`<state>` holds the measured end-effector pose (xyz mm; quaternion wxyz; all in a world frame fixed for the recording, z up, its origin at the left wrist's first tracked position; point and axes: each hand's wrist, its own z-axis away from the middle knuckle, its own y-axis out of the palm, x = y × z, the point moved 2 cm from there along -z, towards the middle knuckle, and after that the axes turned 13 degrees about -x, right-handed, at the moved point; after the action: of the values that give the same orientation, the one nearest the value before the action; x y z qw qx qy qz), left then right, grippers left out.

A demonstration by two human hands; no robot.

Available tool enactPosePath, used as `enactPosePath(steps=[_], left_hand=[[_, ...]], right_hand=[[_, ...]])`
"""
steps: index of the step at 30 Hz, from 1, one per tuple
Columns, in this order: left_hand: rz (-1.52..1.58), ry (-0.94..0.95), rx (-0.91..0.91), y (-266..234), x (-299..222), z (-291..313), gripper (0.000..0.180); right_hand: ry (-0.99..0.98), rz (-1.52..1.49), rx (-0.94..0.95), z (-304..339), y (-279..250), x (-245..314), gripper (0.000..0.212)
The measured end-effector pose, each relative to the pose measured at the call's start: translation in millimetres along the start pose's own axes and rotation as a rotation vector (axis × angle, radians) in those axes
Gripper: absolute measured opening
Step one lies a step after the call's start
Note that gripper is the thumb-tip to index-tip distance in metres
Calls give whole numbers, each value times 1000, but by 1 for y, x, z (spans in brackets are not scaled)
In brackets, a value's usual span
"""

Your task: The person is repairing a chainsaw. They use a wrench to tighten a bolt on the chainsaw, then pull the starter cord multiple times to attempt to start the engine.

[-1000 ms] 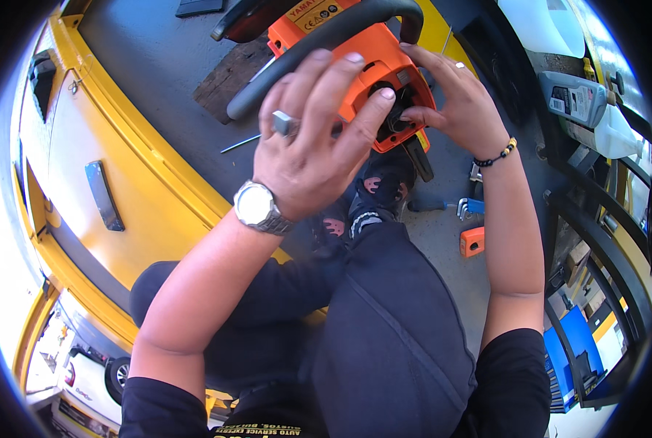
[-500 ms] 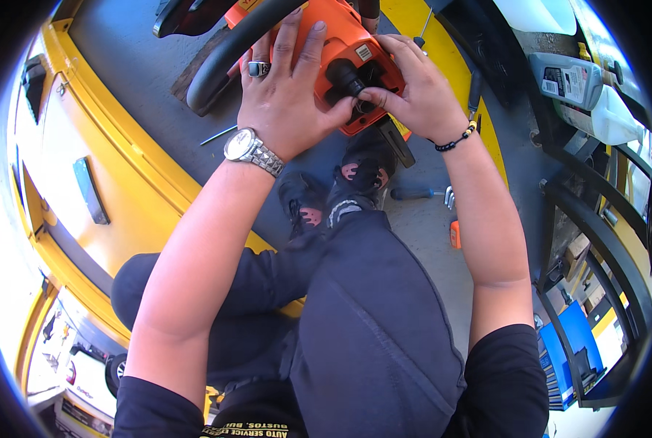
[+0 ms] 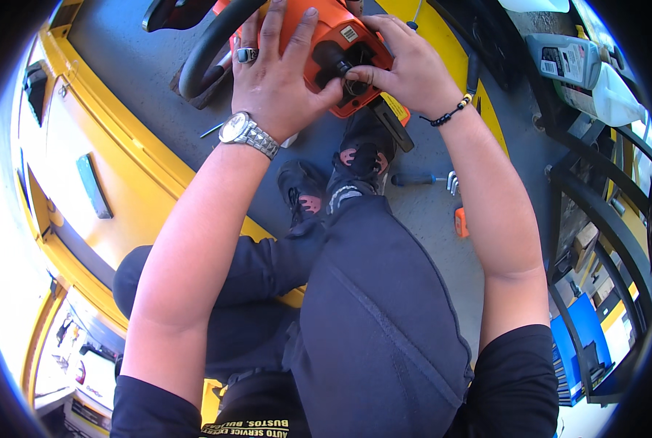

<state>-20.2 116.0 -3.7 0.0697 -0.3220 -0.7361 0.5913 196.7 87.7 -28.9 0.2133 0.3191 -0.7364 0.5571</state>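
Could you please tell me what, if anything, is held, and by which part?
The orange machine's casing: the left hand lies spread over it, the right hand grips its right side.

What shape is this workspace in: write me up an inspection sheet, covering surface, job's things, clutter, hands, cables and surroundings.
Surface: grey floor with a yellow strip.
Job's things: orange machine with a round black part at its near end.
Clutter: screwdriver, bent metal keys and a small orange object on the floor.
Left hand: fingers spread on the machine's casing.
Right hand: at the machine's right side, thumb at the black part; how firmly it grips cannot be told.
Cables: nothing seen.
Surroundings: yellow panel on the left; grey bottle and black metal frame on the right.
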Motion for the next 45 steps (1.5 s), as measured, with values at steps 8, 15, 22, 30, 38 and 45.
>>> enactPosePath(steps=[8,15,22,30,38,45], left_hand=[[3,-84,-3,-2,-14,-5,96],[-82,121,-241,6,1,-2,76],[-105,154,-232,11,-2,-3,76],[-92,131,-163,0,0,-4,75],[258,258,-193,-70,-10,-18,28],[161,338,-321,-73,27,-51,32]], right_hand=[[659,-728,-661,69,-16,-20,27],[567,-13,-306,179,17,8,32],[628,-42,-276,173,10,10,32],[648,-191,-370,132,18,12,33],[744,-505,-572,116,50,-8,28],[714,-488,-468,109,48,-19,26]])
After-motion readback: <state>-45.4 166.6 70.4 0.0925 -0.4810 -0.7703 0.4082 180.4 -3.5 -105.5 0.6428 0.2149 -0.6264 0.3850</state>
